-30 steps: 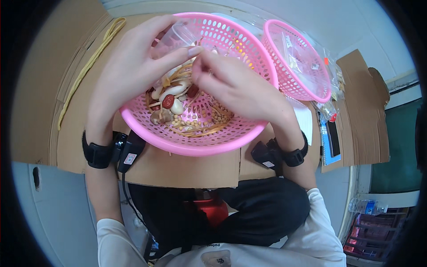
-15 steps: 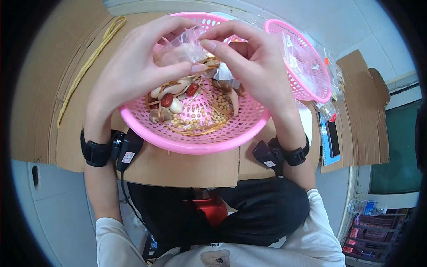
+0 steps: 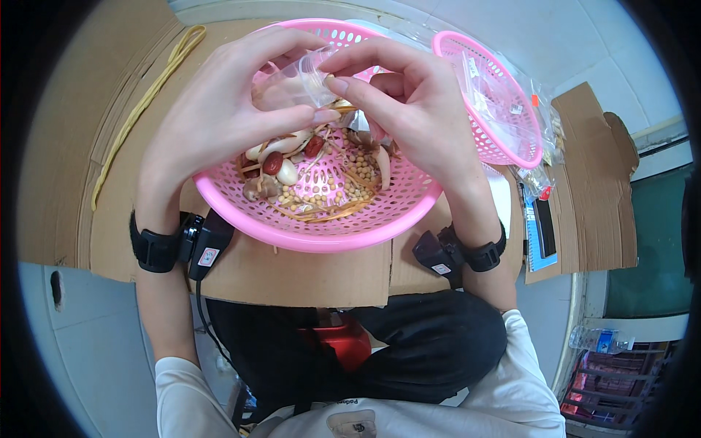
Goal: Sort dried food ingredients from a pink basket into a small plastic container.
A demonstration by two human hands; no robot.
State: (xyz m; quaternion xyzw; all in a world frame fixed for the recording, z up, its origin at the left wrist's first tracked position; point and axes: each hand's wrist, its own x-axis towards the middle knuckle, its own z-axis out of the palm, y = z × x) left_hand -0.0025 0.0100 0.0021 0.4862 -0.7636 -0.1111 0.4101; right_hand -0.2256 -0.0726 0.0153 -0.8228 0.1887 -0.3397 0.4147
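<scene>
The left hand (image 3: 226,102) holds clear plastic packaging (image 3: 296,82) above the far-left part of a pink basket (image 3: 314,244); its grip is a wide curve, fingers above the item and thumb below. The right hand (image 3: 420,102) has a narrow grip: thumb and forefinger pinch the packaging's right edge. The palms stand apart, leaving a gap through which the basket's contents show. Below lie red dates (image 3: 272,163), small yellow beans (image 3: 318,188) and a brown mushroom piece (image 3: 259,188); the near inner wall is exposed. A strip of cardboard-covered worktop (image 3: 314,281) separates the basket's near rim from the front edge. To the right, a second pink basket (image 3: 526,157) stands tilted close to the right hand, limiting side room. Leftward, a yellow strap (image 3: 146,109) lies beyond the left wrist, with cardboard surface between it and the arm.
</scene>
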